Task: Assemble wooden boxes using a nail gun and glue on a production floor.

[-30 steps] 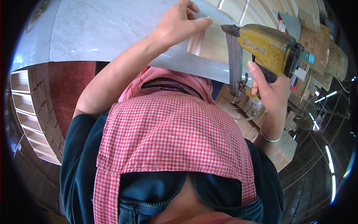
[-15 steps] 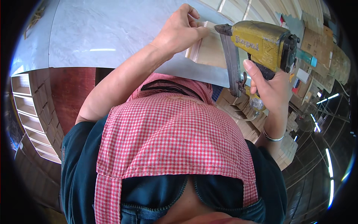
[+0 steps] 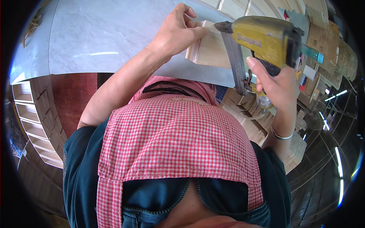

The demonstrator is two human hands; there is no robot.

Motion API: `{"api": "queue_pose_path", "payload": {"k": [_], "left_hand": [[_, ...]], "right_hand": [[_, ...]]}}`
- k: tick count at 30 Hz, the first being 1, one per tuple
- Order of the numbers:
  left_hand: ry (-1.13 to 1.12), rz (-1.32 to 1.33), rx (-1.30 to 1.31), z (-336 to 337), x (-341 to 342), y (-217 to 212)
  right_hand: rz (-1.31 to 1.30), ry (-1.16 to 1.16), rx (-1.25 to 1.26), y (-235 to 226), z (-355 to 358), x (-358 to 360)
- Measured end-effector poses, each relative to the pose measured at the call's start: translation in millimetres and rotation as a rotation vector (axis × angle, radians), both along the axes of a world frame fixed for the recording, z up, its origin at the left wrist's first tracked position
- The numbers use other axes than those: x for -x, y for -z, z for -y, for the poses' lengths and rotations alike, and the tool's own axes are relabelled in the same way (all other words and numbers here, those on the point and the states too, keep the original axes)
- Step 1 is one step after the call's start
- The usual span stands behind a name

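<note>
A yellow and black nail gun [image 3: 262, 36] is gripped in my right hand [image 3: 279, 85], its nose over the upper edge of a pale wooden box [image 3: 213, 51]. My thumb lies along the back of the handle and the fingers curl round it. The gun's long grey magazine slants down across the right part of the box. My left hand [image 3: 176, 32] is closed at the box's upper left corner, thumb pressing on the wood. The fingertips behind that corner are partly hidden. The box lies on a grey marbled tabletop [image 3: 114, 34].
Stacked wooden boxes [image 3: 32, 114] stand below the table at the left, beside a dark red panel [image 3: 74, 102]. More light wood pieces [image 3: 262, 11] lie beyond the table's far edge. Wooden parts [image 3: 247, 108] sit below on the right. Cardboard [image 3: 323, 45] is at the far right.
The nail gun has shifted slightly left and up, looking blurred by motion. My left hand and the box have moved a little left in the picture.
</note>
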State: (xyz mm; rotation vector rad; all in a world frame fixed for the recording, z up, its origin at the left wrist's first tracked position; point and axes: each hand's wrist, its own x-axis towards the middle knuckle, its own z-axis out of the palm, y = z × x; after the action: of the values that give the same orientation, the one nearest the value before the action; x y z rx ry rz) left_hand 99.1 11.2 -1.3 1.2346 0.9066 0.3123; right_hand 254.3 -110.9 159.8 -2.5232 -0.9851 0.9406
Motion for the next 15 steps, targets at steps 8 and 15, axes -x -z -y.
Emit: {"api": "queue_pose_path", "payload": {"k": [8, 15], "left_hand": [[0.224, -0.136, -1.304, 18, -17, -22], [0.588, -0.187, -1.366, 48, -54, -10]], "right_hand": [[0.069, 0.186, -0.124, -3, 39, -37], [0.018, 0.208, -0.127, 5, 56, -49]]}}
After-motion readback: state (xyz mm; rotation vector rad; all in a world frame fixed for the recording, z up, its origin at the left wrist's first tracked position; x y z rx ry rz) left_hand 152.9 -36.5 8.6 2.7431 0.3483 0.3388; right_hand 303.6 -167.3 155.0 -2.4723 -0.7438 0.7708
